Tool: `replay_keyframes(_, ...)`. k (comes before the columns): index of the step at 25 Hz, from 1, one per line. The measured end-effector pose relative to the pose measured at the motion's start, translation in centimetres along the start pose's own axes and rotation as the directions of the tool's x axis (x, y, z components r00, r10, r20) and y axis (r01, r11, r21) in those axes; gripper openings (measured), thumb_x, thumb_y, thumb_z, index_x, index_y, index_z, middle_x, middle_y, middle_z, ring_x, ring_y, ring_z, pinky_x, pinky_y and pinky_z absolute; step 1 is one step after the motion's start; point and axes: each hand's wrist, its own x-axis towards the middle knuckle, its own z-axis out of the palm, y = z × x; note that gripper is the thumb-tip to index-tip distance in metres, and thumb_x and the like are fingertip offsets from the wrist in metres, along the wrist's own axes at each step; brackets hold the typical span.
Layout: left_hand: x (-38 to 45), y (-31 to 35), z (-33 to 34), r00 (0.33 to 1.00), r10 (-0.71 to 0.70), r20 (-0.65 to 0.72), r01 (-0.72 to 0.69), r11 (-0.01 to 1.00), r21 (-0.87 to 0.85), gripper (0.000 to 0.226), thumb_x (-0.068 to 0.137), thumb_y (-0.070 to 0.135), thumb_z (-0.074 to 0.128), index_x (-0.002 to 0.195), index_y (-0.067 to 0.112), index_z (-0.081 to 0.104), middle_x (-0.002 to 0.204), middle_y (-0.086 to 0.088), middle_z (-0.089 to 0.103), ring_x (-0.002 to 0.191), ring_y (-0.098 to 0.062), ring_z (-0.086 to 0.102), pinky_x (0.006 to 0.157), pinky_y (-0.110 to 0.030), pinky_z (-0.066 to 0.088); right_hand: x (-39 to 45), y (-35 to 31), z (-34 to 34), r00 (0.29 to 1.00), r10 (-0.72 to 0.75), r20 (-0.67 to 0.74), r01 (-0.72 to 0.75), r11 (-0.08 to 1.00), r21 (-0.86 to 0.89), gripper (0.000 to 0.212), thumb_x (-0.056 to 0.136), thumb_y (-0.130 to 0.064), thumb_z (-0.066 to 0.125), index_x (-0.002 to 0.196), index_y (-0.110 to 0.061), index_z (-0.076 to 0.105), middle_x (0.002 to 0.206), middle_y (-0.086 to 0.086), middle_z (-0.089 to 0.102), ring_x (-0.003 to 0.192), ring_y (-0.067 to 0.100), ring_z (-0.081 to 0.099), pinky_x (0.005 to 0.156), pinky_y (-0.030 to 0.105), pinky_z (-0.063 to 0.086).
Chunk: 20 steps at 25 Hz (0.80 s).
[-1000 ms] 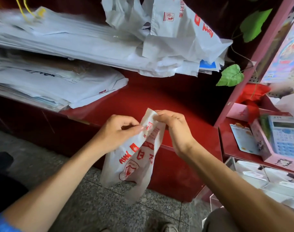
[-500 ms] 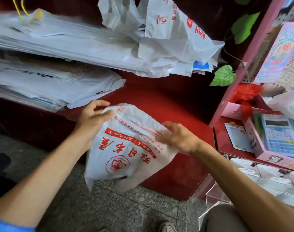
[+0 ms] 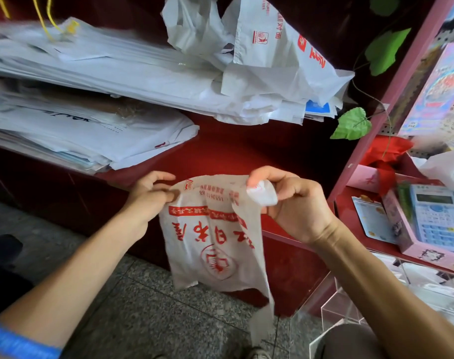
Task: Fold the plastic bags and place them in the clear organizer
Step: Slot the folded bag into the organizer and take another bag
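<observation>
A white plastic bag (image 3: 215, 237) with red print hangs upside down in mid-air by its top edge, one handle trailing low. More white bags (image 3: 132, 81) lie stacked far left; the clear organizer (image 3: 332, 317) (partly visible) sits near right.

One head-worn wide-angle camera looks forward and down, close over both forearms, onto the red shelf (image 3: 246, 151) and the speckled floor (image 3: 156, 320).

We see even, soft daylight and weak shadows. The stacked white plastic bags (image 3: 65, 73) at left blur; wide-angle edges bend.
</observation>
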Motion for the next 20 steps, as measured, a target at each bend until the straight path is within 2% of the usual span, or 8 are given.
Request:
replay_keyframes(2,-0.4,0.1,0.7,1.000,0.006,-0.019,-0.004,0.991,0.136,0.031,0.085,0.002,0.070,0.106,0.023,0.063,0.109,-0.009,0.067,0.092,-0.017,0.062,0.071,-0.026,0.045,0.1,-0.2,0.5,0.998,-0.047,0.049,0.049,0.998,-0.051,0.039,0.078,0.009,0.037,0.099,-0.004,0.067,0.092,0.011,0.071,0.083,0.024,0.067,0.066,0.032,0.054)
replay_keyframes(4,-1.0,0.5,1.3,0.992,0.127,-0.012,-0.116,0.938,0.328,0.029,0.084,0.010,0.074,0.105,0.026,0.063,0.113,0.000,0.064,0.103,-0.018,0.061,0.082,-0.028,0.047,0.0,-0.3,1.2,0.993,-0.113,-0.035,0.098,0.951,-0.293,0.016,0.095,0.003,0.052,0.101,-0.003,0.066,0.085,0.005,0.073,0.074,0.019,0.067,0.061,0.030,0.050)
replay_keyframes(8,-3.8,3.0,1.9,0.914,0.229,0.334,-0.251,0.968,0.022,0.014,0.091,0.033,0.066,0.096,0.023,0.074,0.100,-0.001,0.074,0.097,-0.019,0.069,0.094,-0.044,0.052,0.1,-0.1,1.8,0.933,-0.313,-0.177,0.044,0.588,-0.808,0.020,0.092,-0.024,0.070,0.077,-0.013,0.076,0.054,-0.006,0.059,0.045,0.008,0.043,0.047,0.026,0.033)
replay_keyframes(11,-5.1,4.3,2.6,0.722,0.305,0.621,-0.306,0.946,-0.108,0.045,0.087,0.056,0.061,0.114,0.021,0.070,0.115,-0.005,0.070,0.113,-0.022,0.063,0.100,-0.048,0.046,0.1,-0.5,2.2,0.841,-0.516,-0.166,0.085,0.428,-0.900,0.027,0.085,-0.031,0.075,0.061,-0.020,0.068,0.073,-0.006,0.061,0.072,0.013,0.058,0.065,0.032,0.045)
replay_keyframes(13,-5.9,5.0,3.0,0.560,0.341,0.755,-0.320,0.930,-0.183,0.060,0.082,0.062,0.065,0.127,0.023,0.061,0.127,-0.002,0.064,0.124,-0.024,0.056,0.105,-0.048,0.044,-0.3,-1.2,3.0,0.855,-0.510,-0.100,0.190,0.487,-0.852,0.028,0.085,-0.020,0.074,0.061,-0.015,0.061,0.070,-0.004,0.061,0.073,0.016,0.061,0.067,0.037,0.049)
replay_keyframes(15,-6.5,5.6,2.8,0.466,0.327,0.822,-0.262,0.939,-0.224,0.053,0.078,0.045,0.074,0.125,0.027,0.059,0.120,0.003,0.063,0.119,-0.018,0.057,0.099,-0.036,0.047,-0.4,-1.2,3.4,0.876,-0.471,-0.102,0.224,0.585,-0.779,0.027,0.085,-0.013,0.072,0.065,-0.004,0.056,0.061,0.010,0.058,0.059,0.031,0.057,0.053,0.043,0.047)
replay_keyframes(17,-6.8,5.9,2.8,0.502,0.315,0.806,-0.264,0.943,-0.204,0.041,0.075,0.014,0.068,0.114,0.022,0.064,0.103,-0.002,0.065,0.101,-0.018,0.062,0.084,-0.030,0.049,-0.4,-0.8,3.5,0.886,-0.443,-0.136,0.197,0.625,-0.755,0.020,0.087,-0.013,0.071,0.074,-0.004,0.058,0.062,0.015,0.061,0.056,0.036,0.059,0.050,0.047,0.048)
replay_keyframes(20,-5.9,5.0,2.7,0.720,0.257,0.645,-0.399,0.913,0.082,0.027,0.065,0.003,0.059,0.086,0.016,0.070,0.078,-0.008,0.067,0.072,-0.018,0.061,0.063,-0.036,0.045,-0.1,-0.7,2.5,0.856,-0.457,-0.243,0.135,0.649,-0.749,0.007,0.090,-0.014,0.070,0.085,-0.009,0.069,0.074,0.012,0.071,0.069,0.033,0.069,0.064,0.048,0.057)
